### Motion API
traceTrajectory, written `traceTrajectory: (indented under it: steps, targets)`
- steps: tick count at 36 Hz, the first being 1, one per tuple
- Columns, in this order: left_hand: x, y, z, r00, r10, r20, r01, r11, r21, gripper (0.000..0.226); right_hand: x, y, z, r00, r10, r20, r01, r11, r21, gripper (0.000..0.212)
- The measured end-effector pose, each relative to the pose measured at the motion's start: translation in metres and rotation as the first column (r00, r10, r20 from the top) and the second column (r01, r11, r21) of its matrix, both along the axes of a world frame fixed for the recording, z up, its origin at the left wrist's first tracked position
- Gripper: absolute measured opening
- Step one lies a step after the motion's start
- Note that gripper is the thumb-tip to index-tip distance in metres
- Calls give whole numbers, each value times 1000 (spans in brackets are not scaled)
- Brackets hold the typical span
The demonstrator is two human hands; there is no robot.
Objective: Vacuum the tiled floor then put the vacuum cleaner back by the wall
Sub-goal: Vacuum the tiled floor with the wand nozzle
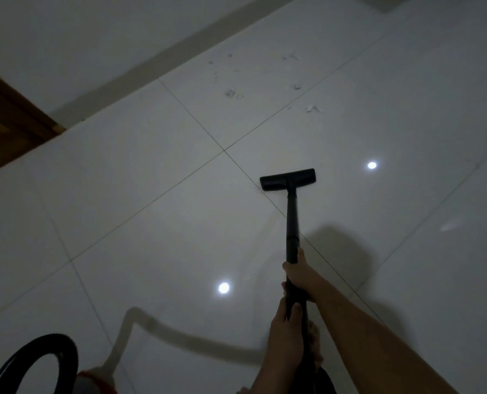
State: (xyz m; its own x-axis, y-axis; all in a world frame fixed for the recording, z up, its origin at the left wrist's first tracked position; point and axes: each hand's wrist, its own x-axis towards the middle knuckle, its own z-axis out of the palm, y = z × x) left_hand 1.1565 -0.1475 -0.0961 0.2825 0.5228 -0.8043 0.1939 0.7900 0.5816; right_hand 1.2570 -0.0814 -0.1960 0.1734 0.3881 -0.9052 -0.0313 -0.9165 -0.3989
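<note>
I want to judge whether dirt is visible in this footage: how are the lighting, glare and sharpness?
Head view: dim overall; two bright light reflections glare off the glossy tiled floor; a soft shadow lies right of the wand; the debris near the wall looks faint and smeared; the hose at the bottom is blurred.

The tiled floor point(151, 209) is a glossy pale grey-white, crossed by thin dark grout lines that form a grid of large squares, and it carries 2 bright white light reflections point(223, 288). Small grey and whitish scraps point(230, 93) speckle the far tiles. The floor head point(287, 179) and the wand point(292, 223) are plain black. The hose point(196, 341) is pale grey, close in shade to the tiles. The vacuum body point(97, 378) shows a red-orange band, and the loop point(68, 351) by it is glossy black. The wall point(80, 38) is off-white, the skirting point(157, 61) a duller beige-grey strip, and the door point(6, 120) dark brown wood.
</note>
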Motion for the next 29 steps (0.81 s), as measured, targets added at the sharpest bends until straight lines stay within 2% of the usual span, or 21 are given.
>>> traceTrajectory:
  steps: [8, 13, 21, 29]
  targets:
    - [30, -25, 2, 996, -87, 23, 88, 995, -40, 40, 41, -38, 7, 997, -51, 62, 50, 999, 17, 67]
    - [52, -16, 0, 994, -103, -24, 101, 993, -53, 41, 65, -31, 7, 996, -69, 56, 67, 997, 25, 67]
    - [97, 39, -5, 993, -107, -53, 105, 994, -39, 40, 106, 20, -5, 993, -113, 47, 112, 994, 14, 71]
    - [144, 114, -15, 1000, 10, -26, -12, 997, -75, 40, 153, 107, -5, 997, -59, 39, 59, 998, -5, 72]
